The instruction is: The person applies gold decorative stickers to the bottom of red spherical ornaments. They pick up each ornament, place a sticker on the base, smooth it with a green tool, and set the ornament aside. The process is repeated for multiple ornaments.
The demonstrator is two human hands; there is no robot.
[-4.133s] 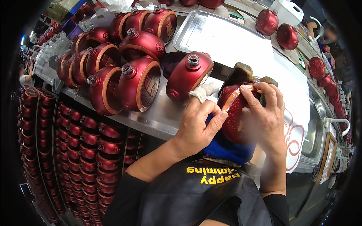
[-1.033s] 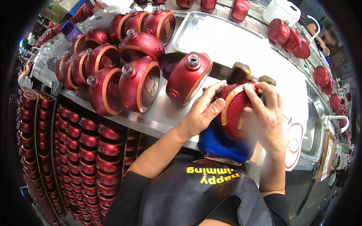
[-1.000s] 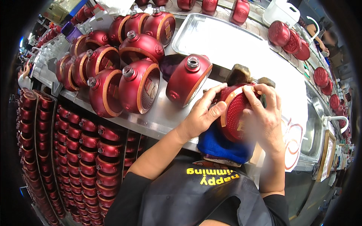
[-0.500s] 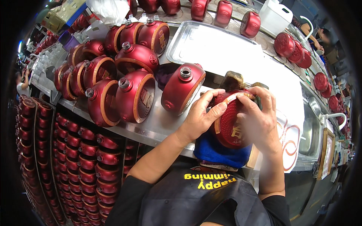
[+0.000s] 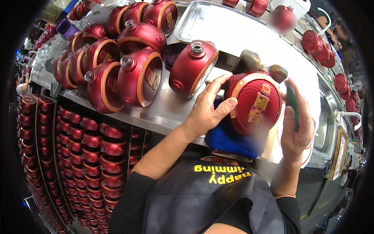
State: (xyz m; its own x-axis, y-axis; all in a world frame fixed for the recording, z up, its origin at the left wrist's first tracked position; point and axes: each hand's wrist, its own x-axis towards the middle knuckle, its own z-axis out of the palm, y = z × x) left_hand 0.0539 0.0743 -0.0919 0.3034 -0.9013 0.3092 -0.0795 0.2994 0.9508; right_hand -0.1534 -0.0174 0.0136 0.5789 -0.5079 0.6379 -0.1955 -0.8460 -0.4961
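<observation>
A round red bottle (image 5: 260,103) with a studded front, gold raised characters and a copper-coloured band (image 5: 236,89) round its rim leans on a blue cloth pad (image 5: 233,138). Two dark, worn blocks (image 5: 249,61) flank its neck. My left hand (image 5: 208,107) grips its left edge, thumb on the band, fingers behind. Just off its right side is my right hand (image 5: 300,121), fingers long, with a thin green piece (image 5: 293,103) between thumb and fingers; its kind is unclear. Another red bottle (image 5: 191,70) stands left of my hands.
Several red bottles (image 5: 136,78) crowd the steel table's left side. A metal tray (image 5: 183,35) lies behind. Stacked red bottles (image 5: 89,163) fill racks below left. At right are a sink (image 5: 324,132) and a white tap (image 5: 348,114); more red bottles (image 5: 319,46) line the far side.
My right hand has left the bottle's band and moved right, uncovering the front. My left hand stays on the bottle's edge. The whole view has shifted, with the table higher in it.
</observation>
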